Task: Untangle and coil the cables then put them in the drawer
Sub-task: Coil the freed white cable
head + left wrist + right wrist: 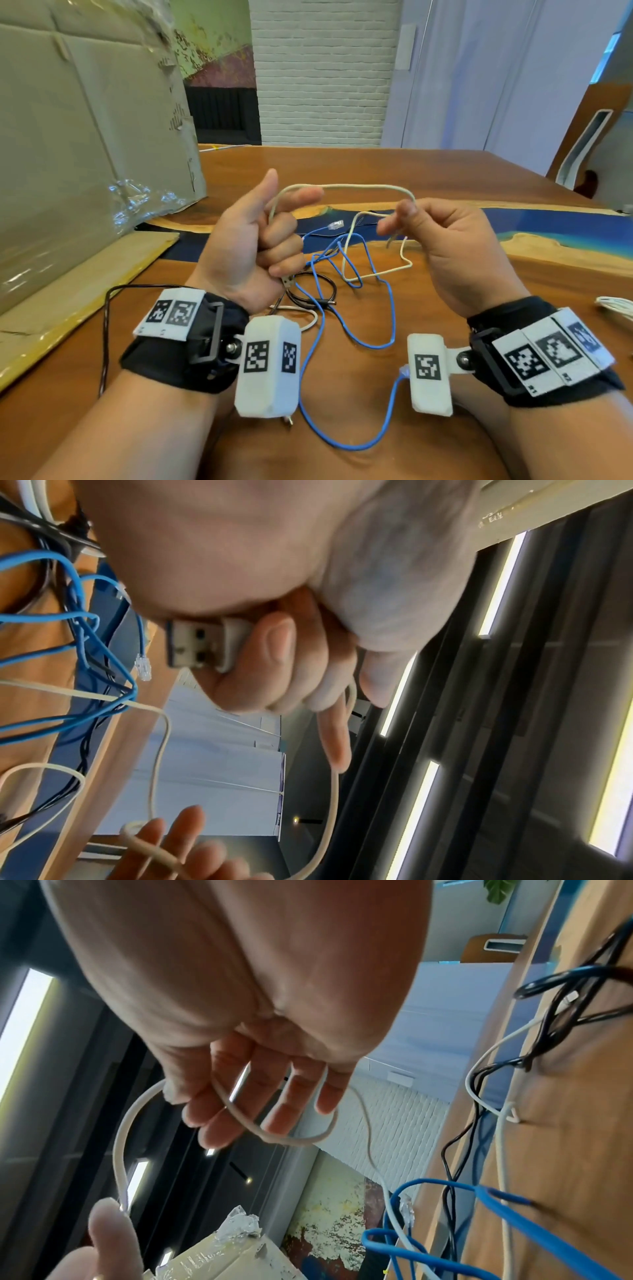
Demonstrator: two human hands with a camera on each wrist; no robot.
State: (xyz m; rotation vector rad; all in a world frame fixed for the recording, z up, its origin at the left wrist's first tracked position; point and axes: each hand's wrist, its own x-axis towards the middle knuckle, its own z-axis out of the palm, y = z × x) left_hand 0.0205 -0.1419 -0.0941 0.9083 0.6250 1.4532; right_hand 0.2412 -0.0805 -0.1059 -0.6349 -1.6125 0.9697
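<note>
My left hand [270, 233] is raised above the table, fingers curled round the end of a cream USB cable [359, 187]; its metal plug [195, 645] sticks out below the fist. The cable arches across to my right hand [407, 219], which pinches it between thumb and fingers, and a loop of it [274, 1131] hangs across those fingers. Below the hands, the rest of the cream cable lies tangled with a blue network cable [346, 329] and a thin black cable [308, 294] on the wooden table [376, 168].
A large cardboard box [78, 144] wrapped in plastic stands at the left, with a flat cardboard sheet [78, 274] before it. A white coiled cable [616, 306] lies at the right edge. A chair [589, 144] stands at the far right corner.
</note>
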